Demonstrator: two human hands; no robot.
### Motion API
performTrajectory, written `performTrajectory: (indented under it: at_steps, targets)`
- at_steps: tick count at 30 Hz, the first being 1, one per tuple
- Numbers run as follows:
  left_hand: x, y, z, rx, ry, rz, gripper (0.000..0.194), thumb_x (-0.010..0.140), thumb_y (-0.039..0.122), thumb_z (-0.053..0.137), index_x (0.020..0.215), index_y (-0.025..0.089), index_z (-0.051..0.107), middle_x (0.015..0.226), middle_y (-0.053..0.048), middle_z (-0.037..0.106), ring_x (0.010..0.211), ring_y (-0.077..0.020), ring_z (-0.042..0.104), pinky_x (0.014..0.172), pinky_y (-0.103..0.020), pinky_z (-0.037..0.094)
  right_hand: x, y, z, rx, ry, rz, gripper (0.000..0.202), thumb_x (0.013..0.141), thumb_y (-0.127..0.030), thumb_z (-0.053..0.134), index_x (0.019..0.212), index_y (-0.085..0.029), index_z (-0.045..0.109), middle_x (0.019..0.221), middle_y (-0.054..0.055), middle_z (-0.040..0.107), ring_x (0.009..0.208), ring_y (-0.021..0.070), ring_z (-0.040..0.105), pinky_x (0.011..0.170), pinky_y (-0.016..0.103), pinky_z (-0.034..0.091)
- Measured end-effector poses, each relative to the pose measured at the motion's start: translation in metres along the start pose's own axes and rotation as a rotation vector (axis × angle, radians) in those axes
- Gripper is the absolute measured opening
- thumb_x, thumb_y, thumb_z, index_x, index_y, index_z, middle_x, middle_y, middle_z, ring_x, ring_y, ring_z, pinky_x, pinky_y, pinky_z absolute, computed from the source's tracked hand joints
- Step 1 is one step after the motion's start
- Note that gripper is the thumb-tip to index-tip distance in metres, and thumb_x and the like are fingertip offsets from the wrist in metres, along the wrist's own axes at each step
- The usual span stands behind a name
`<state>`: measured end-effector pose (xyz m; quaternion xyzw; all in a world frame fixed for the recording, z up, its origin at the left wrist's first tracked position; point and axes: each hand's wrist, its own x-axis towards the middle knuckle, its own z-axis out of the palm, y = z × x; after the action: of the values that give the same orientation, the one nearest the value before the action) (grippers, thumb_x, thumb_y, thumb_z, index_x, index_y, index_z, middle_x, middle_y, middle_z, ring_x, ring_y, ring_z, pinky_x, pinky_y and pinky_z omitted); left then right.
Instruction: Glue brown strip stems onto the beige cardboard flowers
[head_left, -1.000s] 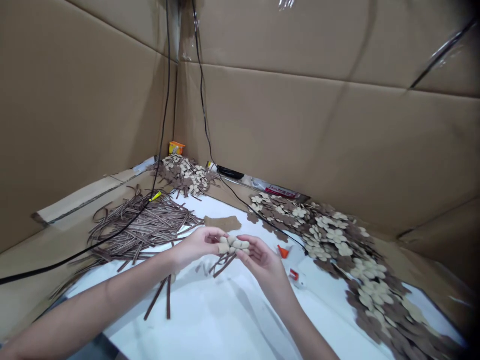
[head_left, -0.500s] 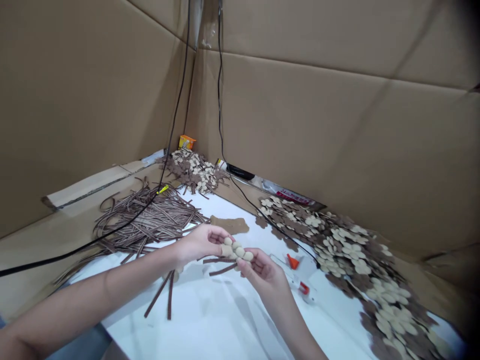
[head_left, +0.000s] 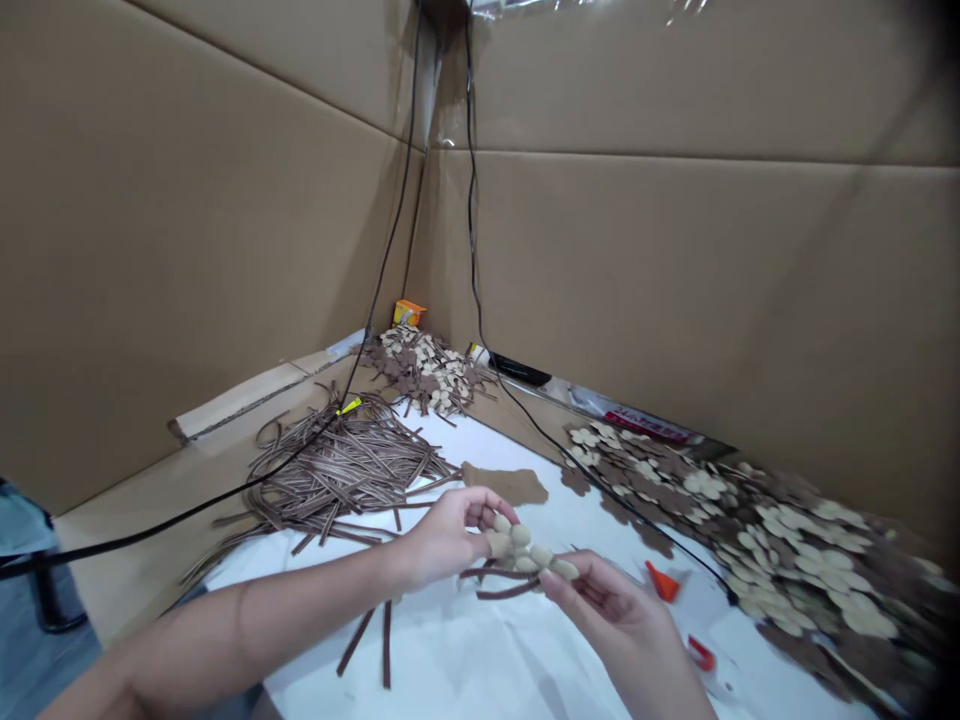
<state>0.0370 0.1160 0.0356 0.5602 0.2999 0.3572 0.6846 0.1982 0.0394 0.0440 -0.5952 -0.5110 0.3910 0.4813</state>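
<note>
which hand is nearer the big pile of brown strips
Left. The left hand is just right of the pile of brown strips, toward its near side; the right hand is farther right, beyond the cream petals both hold.

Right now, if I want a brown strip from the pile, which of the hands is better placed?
Probably the left hand: it lies nearer the pile of brown strips. The right hand is farther off and, gripping the beige petals too, might steady them alone.
</note>
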Motion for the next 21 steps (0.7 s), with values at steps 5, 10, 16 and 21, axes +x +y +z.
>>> performTrajectory:
  at_steps: [5,10,16,21]
  targets:
    - [-0.002,-0.002,0.002,-0.024,0.005,0.015,0.031,0.059,0.012,0.068,0.089,0.013,0.062,0.076,-0.002,0.06,0.076,-0.0133,0.055,0.068,-0.023,0.044,-0.001,0.007,0.007,0.019,0.063,-0.004,0.039,0.059,-0.052,0.073,0.079,-0.02,0.065,0.076,0.006,0.068,0.073,0.022,0.063,0.069,0.031,0.051]
    - [-0.005,0.002,0.003,-0.033,-0.031,-0.028,0.031,0.06,0.02,0.073,0.089,0.013,0.066,0.072,-0.001,0.059,0.069,-0.0123,0.056,0.065,-0.023,0.044,-0.002,0.017,0.018,0.07,0.143,-0.003,0.049,0.061,-0.052,0.072,0.095,-0.02,0.058,0.058,-0.002,0.06,0.058,0.0172,0.06,0.06,0.029,0.05]
    - [-0.009,0.012,0.003,-0.145,-0.085,-0.109,0.047,0.062,0.05,0.072,0.089,0.011,0.065,0.079,-0.005,0.063,0.068,-0.0132,0.058,0.067,-0.026,0.045,0.007,0.013,0.006,0.09,0.01,0.087,0.04,0.056,-0.05,0.076,0.076,-0.018,0.062,0.071,0.005,0.067,0.069,0.02,0.063,0.066,0.029,0.052]
    - [-0.009,0.005,0.007,0.019,-0.095,-0.029,0.048,0.056,0.033,0.08,0.097,0.013,0.064,0.082,-0.002,0.06,0.073,-0.0126,0.053,0.067,-0.023,0.043,0.007,0.012,0.009,0.136,0.06,0.049,0.042,0.054,-0.056,0.075,0.068,-0.019,0.062,0.064,0.003,0.063,0.062,0.0183,0.059,0.057,0.027,0.049]
